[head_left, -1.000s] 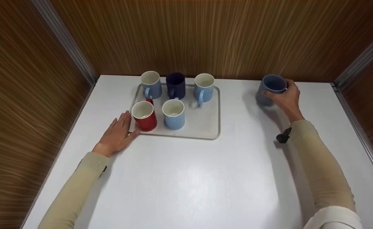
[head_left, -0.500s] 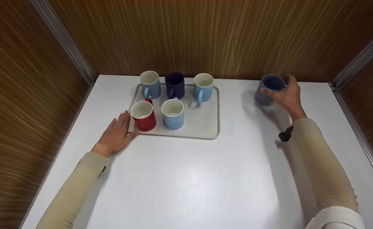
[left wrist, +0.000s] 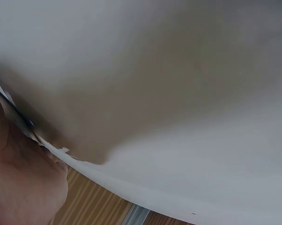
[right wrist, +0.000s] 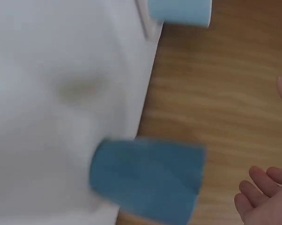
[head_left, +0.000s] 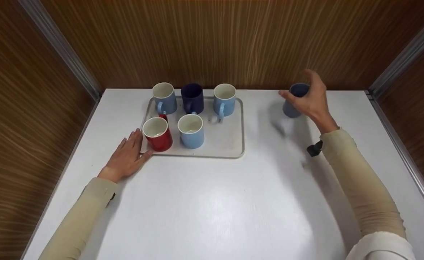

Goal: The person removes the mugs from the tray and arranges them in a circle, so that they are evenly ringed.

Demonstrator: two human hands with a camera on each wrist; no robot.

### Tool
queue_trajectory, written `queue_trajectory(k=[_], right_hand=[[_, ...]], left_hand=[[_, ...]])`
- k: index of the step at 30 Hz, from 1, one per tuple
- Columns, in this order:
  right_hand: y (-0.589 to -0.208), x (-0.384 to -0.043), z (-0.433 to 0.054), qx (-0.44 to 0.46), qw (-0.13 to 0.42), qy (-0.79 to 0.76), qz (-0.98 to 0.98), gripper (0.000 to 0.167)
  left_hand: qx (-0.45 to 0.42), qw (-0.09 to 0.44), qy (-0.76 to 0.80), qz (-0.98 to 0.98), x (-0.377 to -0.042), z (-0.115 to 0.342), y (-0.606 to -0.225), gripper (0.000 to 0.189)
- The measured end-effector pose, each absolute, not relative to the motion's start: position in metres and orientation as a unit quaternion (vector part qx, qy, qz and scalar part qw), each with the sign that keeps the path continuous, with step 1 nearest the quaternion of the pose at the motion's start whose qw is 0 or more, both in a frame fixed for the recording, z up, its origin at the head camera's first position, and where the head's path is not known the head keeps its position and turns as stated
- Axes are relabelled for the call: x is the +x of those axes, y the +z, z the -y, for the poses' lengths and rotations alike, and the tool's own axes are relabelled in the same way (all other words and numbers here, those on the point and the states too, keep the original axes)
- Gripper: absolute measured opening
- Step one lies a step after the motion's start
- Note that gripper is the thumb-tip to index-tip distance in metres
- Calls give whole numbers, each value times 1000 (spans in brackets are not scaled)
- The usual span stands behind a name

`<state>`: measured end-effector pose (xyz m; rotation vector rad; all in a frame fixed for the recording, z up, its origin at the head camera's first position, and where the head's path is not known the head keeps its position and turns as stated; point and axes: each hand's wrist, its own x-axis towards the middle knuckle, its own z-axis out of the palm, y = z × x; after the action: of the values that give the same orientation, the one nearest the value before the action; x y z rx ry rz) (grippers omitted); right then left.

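Observation:
A grey-blue mug stands upright on the white table, right of the tray. My right hand is spread just above and in front of it, with nothing between thumb and fingers. In the right wrist view the mug shows apart from the fingers. My left hand lies flat, fingers straight, at the front left corner of the beige tray. Its thumb touches the front rim, beside the red mug. Only part of that hand shows in the left wrist view.
The tray's back row has a blue mug, a navy mug and a light blue mug. Another light blue mug stands in front. Wood-grain panels enclose the table's back and sides.
My right hand has let go of the grey-blue mug, its fingers spreading and rising off the rim. The left hand stays by the tray. The head view has shifted slightly.

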<state>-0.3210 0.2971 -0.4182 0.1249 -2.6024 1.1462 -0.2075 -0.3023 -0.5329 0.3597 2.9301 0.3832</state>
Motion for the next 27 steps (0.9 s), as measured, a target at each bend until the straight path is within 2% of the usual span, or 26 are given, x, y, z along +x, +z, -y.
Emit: queue_trajectory(k=[6,15,22,27], right_hand=[[-413,-311,-258,108,140,400,899,99],[-417,-295,-196,176,80,392,899,103],[-441,-287,-152,263,79,419,865,96],[-461,-280,-123,294,72,437,847,96]], left_hand=[[122,80,125,-981,-208,301,-533,97],[121,78,125,-982,-207,303,-532,96],[121,83,125,-981,-208,302,-532,98],[119,84,125,-981,-205,303,-531,98]])
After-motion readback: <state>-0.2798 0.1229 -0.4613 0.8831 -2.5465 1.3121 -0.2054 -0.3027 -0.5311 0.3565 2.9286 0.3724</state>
